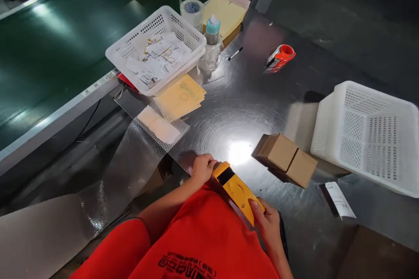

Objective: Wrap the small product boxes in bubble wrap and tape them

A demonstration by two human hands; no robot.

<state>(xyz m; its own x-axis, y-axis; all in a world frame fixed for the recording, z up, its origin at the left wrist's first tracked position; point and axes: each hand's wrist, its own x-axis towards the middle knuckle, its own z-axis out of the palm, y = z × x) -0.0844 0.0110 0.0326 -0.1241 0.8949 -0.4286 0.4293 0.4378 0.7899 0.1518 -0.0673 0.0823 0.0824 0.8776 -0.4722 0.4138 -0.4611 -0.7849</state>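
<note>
Close against the red apron, a long yellow box (238, 192) with a black patch near one end lies slantwise between my hands. My right hand (269, 220) grips its near end, the thumb lying on top. At the other end, my left hand (202, 169) has its fingers closed on the box's edge; their tips are partly hidden. Ahead of my left hand, a pale flat packet (159, 125) rests on bubble wrap (131, 157) that hangs over the table edge. Brown cardboard boxes (278, 151) stand to the right of the yellow box.
A white basket (113, 54) holding paper slips stands at the back left, with yellow envelopes (182, 98) beside it. Tape rolls (193, 14), a teal-capped bottle (212, 26), a pen (235, 53) and a red tape dispenser (281, 57) sit farther back. Another white basket (327, 126) is right. A green conveyor (65, 52) runs behind.
</note>
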